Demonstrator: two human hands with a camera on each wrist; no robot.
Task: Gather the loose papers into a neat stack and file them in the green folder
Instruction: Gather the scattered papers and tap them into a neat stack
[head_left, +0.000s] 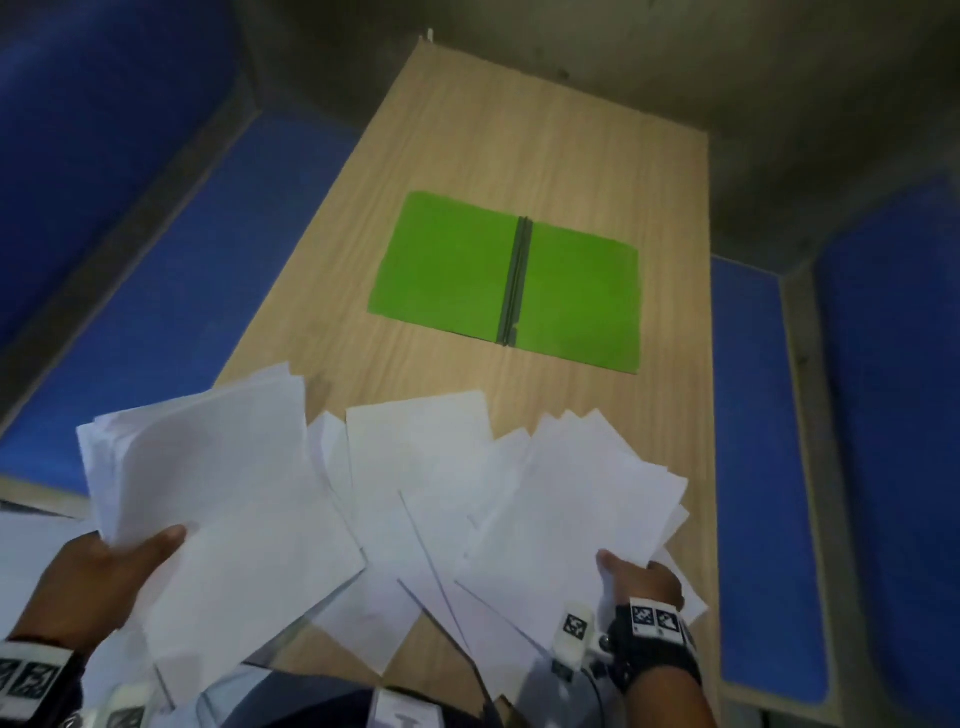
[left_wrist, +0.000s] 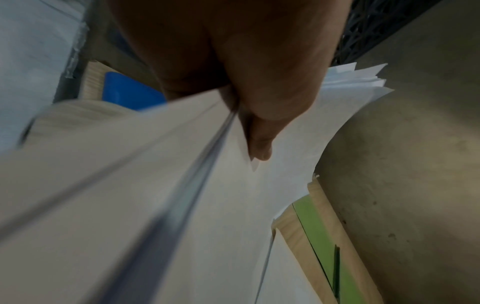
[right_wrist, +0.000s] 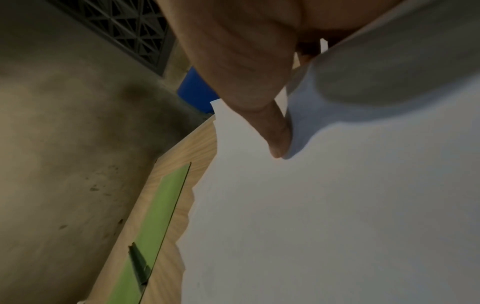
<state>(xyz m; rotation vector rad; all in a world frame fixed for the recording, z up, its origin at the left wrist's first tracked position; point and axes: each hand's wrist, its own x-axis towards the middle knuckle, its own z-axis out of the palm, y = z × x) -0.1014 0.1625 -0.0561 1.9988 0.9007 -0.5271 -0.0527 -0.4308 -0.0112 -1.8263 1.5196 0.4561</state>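
Note:
The green folder (head_left: 506, 283) lies open and flat in the middle of the wooden table (head_left: 571, 166), its dark spine running down the centre. White papers (head_left: 415, 493) are fanned across the near end of the table. My left hand (head_left: 119, 566) grips a bundle of sheets (head_left: 218, 467) lifted at the left, thumb on top; the same thumb (left_wrist: 259, 131) presses the bundle (left_wrist: 259, 195) in the left wrist view. My right hand (head_left: 636, 574) pinches another sheaf (head_left: 587, 499) at the right, its thumb (right_wrist: 275, 133) lying on the paper (right_wrist: 337, 205). The folder (right_wrist: 155, 205) shows beyond.
Blue padded seats (head_left: 156, 291) flank the table on the left, and another blue seat (head_left: 763, 441) on the right. A concrete floor (head_left: 779, 78) lies beyond the far edge. Bare table surface surrounds the folder.

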